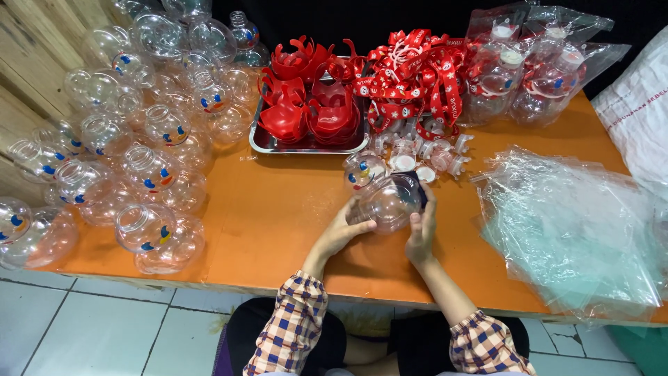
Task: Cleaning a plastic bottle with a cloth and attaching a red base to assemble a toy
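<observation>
Both my hands hold one clear plastic snowman-shaped bottle [390, 200] just above the orange table [278, 216]. My left hand [342, 231] cups its lower left side. My right hand [422, 224] grips its right end, fingers wrapped over the dark neck area. The bottle lies tilted on its side, its printed face part [363, 170] pointing away from me.
A large heap of the same clear bottles [125, 132] covers the left side. A metal tray [306, 145] of red plastic crowns sits at the back, red ribbons [417, 76] and small white caps [424, 150] beside it. Bagged bottles [529, 69] and flat clear bags [570, 223] lie at right.
</observation>
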